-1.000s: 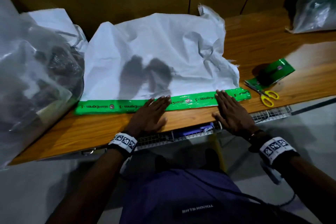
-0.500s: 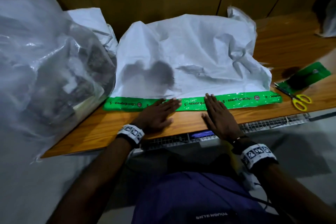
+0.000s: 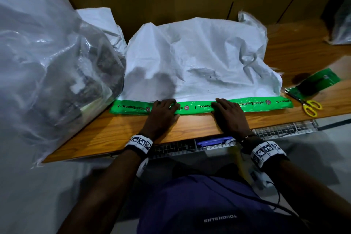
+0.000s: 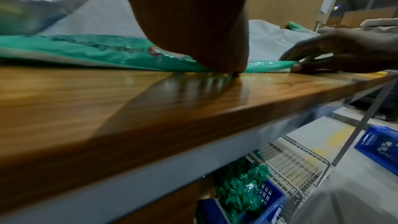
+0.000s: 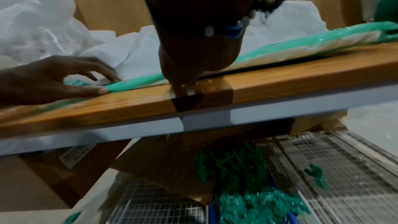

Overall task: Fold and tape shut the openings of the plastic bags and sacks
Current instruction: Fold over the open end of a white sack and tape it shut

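Pressing down with flat, nearly straight fingers, the left hand (image 3: pixel 163 113) and the right hand (image 3: pixel 228 113) rest side by side on the green tape (image 3: pixel 197 107) along the near edge of the white sack (image 3: pixel 199 59) on the wooden table (image 3: pixel 106 135).

A wooden surface (image 3: pixel 190 125) with a grey front edge carries everything. A white woven sack (image 3: pixel 199 59) lies across its middle, its folded mouth sealed by a green printed tape strip (image 3: pixel 256 103) running parallel to the near edge. A bulging clear plastic bag (image 3: pixel 47 66) sits at the left end. Near the right end lie yellow-handled scissors (image 3: pixel 311 107) and, just behind them, a green packet (image 3: pixel 319 81). Another clear bag (image 3: pixel 341 24) rests at the far right corner.
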Available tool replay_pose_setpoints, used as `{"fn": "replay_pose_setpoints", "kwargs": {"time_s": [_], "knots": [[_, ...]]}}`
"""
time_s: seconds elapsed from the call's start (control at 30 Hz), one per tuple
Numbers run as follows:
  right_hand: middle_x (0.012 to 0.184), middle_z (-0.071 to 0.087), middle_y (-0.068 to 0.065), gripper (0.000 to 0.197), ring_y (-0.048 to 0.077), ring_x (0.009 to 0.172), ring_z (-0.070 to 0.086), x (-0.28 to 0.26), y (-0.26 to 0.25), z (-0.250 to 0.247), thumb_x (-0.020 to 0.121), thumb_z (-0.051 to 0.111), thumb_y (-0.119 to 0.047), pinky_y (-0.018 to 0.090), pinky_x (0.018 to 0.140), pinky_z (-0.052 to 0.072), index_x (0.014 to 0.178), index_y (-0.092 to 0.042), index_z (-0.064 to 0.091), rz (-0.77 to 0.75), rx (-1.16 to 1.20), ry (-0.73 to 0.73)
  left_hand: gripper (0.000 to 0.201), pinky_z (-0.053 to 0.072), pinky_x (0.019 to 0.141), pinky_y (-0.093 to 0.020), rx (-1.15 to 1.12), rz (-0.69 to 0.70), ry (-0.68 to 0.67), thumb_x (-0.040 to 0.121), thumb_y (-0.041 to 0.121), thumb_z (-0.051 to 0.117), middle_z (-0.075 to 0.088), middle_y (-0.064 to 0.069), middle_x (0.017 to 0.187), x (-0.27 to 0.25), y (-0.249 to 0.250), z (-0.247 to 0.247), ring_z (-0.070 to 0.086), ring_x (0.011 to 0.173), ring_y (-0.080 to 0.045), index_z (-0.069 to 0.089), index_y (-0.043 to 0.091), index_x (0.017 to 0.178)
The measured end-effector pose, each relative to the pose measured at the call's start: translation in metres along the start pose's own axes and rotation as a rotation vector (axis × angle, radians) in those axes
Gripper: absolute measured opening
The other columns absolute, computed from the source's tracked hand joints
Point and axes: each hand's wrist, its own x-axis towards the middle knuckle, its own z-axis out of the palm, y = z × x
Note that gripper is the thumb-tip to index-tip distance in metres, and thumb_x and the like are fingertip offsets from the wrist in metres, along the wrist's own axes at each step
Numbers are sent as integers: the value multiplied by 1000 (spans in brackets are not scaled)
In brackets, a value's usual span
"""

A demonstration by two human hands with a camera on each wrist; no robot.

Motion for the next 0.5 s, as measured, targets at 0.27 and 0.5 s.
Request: {"fn": "replay_pose_setpoints", "kwargs": {"time_s": [0.27,0.5], "knots": [[96,75,0,17,30,89,69,22,-4,-53,99,65,-39,45,88,44,102,-23,71,-215,-150,143,40,45,94,-47,41,2,111,99,47,60,65,-7,124,10,10,-10,61,110,-28,64,16,124],[75,68,3,29,33,68,65,72,32,-126,106,43,-39,36,64,31,97,-20,64,-283,10,64,44,50,73,-44,80,-77,303,88,5,70,67,-14,108,55,26,-38,65,89,-35,60,6,131]]}}
